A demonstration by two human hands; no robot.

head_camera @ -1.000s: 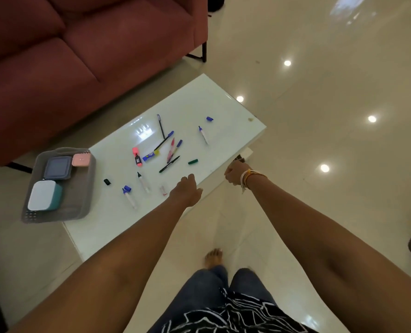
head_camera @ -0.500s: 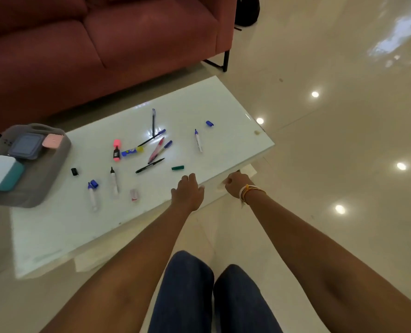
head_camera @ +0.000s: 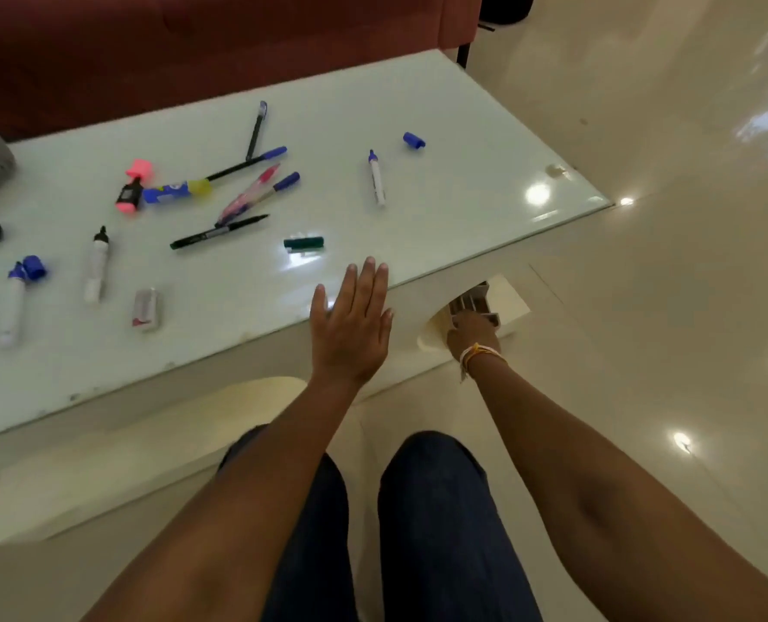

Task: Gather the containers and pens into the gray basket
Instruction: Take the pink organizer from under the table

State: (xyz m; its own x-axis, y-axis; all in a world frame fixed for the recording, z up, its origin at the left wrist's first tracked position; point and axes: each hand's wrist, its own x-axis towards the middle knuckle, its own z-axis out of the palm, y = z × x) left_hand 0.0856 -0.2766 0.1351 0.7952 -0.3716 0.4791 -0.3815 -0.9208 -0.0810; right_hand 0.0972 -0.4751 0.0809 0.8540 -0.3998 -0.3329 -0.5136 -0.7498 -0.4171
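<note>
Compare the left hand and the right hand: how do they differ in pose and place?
The left hand is flat with straight fingers at the near edge of the white table; the right hand reaches lower, under the table edge, at something small there. The left wrist is bare; the right wrist wears bands. Whether the right hand grips anything cannot be told. Neither touches a pen.

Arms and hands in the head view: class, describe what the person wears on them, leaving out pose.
Both forearms are bare, no sleeves. The left hand shows no rings or bands. The right hand has a bracelet of thin white and orange-yellow strands at the wrist.
</note>
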